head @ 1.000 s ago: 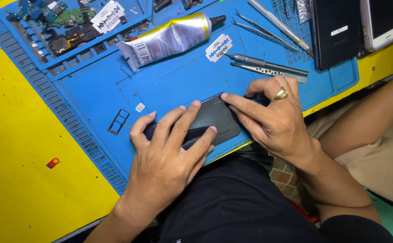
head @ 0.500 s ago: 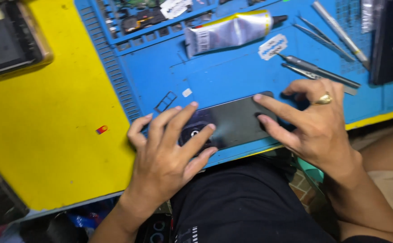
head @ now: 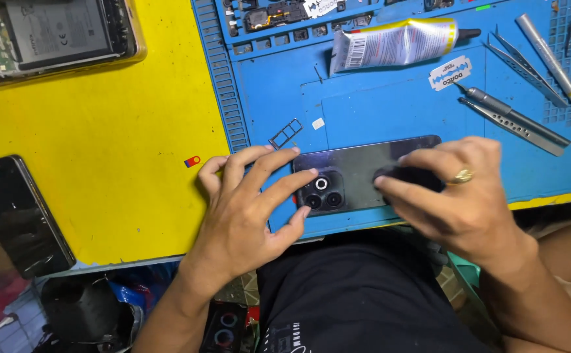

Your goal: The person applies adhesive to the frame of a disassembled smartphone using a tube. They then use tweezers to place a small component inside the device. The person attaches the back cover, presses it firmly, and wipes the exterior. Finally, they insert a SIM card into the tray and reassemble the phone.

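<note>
A dark smartphone [head: 364, 170] lies back-up on the blue work mat [head: 377, 111], its camera cluster facing me at the left end. My left hand [head: 246, 209] grips that end, fingers spread over the top edge and thumb at the lower edge beside the lenses. My right hand [head: 458, 196], with a gold ring, presses its fingers on the phone's right half and covers that end; it is a little blurred.
On the mat lie a glue tube [head: 396, 42], a razor blade [head: 450, 72], tweezers [head: 514, 121], a metal tool [head: 550, 55] and a SIM tray [head: 286, 133]. An opened phone [head: 56, 33] and a black phone [head: 17, 212] rest on the yellow table [head: 102, 131].
The view has swung left, bringing more of the yellow table and two other phones into sight. My left fingers have drawn back, uncovering the camera lenses; my right hand has slid along the phone.
</note>
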